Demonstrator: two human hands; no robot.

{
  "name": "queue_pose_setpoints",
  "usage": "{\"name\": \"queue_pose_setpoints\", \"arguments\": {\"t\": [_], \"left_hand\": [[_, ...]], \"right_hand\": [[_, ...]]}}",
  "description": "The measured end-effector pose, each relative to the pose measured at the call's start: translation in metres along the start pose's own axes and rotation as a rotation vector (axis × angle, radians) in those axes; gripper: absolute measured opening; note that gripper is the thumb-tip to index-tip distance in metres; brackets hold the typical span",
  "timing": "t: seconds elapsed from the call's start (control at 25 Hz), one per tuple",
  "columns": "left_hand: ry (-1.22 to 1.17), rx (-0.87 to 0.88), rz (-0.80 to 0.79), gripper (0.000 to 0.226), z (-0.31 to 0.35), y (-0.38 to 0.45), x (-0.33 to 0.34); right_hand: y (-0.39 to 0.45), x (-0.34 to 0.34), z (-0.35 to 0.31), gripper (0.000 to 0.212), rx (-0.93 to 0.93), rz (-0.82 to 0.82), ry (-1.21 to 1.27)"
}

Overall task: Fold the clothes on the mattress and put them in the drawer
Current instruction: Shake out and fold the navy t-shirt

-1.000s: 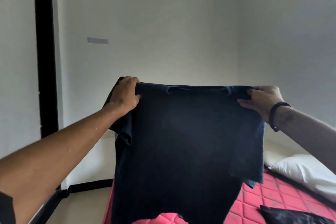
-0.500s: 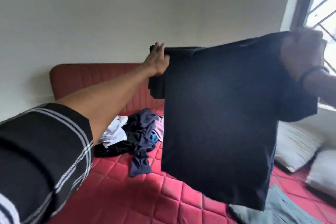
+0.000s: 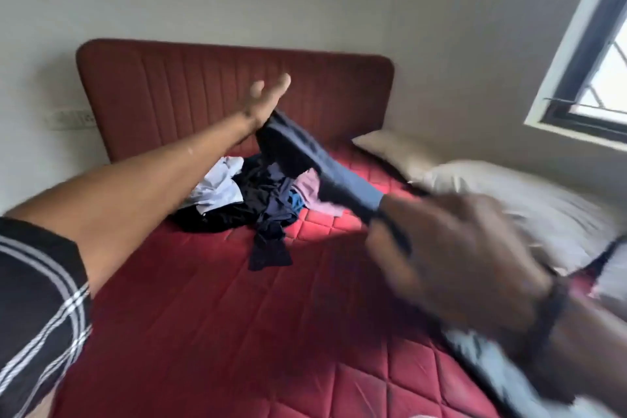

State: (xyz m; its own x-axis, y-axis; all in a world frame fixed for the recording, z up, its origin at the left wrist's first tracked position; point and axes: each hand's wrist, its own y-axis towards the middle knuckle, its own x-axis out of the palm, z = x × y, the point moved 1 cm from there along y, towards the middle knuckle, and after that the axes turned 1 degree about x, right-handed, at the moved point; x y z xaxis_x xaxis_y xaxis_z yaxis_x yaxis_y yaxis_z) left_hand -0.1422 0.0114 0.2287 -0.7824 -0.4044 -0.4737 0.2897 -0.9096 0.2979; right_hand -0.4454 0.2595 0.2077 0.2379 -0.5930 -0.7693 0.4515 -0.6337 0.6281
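Head view: 2 hands (image 3: pixel 263 105) (image 3: pixel 454 258) hold 1 shirt (image 3: pixel 305 153).

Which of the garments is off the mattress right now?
The dark navy shirt, stretched in the air between the left hand and the blurred right hand; the others lie heaped in the pile.

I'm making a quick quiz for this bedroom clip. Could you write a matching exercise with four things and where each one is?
1. dark shirt
2. clothes pile
3. pillows
4. window

a. heaped on the red mattress near the headboard
b. upper right wall
c. stretched in the air between both hands
d. along the mattress's right side

Pairs: 1-c, 2-a, 3-d, 4-b
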Motion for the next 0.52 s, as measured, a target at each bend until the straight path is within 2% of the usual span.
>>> {"name": "queue_pose_setpoints", "arguments": {"t": [0.08,0.16,0.2,0.32,0.44,0.52], "left_hand": [[0.211,-0.031,-0.063,0.107,-0.077,-0.009,-0.005],[0.396,-0.003,-0.146,0.104,-0.147,-0.022,-0.007],[0.478,0.013,-0.196,0.102,-0.182,-0.028,-0.008],[0.65,-0.062,-0.335,0.11,-0.276,-0.049,-0.012],[0.678,-0.118,-0.409,0.115,-0.347,-0.064,-0.029],[0.705,-0.128,-0.429,0.112,-0.384,-0.075,-0.045]], "right_hand": [[-0.026,0.047,-0.053,0.027,-0.09,-0.249,0.136],[-0.057,0.101,-0.096,0.028,-0.117,-0.392,0.124],[-0.063,0.126,-0.114,0.033,-0.082,-0.515,0.157],[-0.077,0.192,-0.168,0.048,-0.13,-0.691,0.213],[-0.089,0.235,-0.225,0.049,-0.221,-0.746,0.23],[-0.082,0.251,-0.254,0.048,-0.223,-0.862,0.3]]}}
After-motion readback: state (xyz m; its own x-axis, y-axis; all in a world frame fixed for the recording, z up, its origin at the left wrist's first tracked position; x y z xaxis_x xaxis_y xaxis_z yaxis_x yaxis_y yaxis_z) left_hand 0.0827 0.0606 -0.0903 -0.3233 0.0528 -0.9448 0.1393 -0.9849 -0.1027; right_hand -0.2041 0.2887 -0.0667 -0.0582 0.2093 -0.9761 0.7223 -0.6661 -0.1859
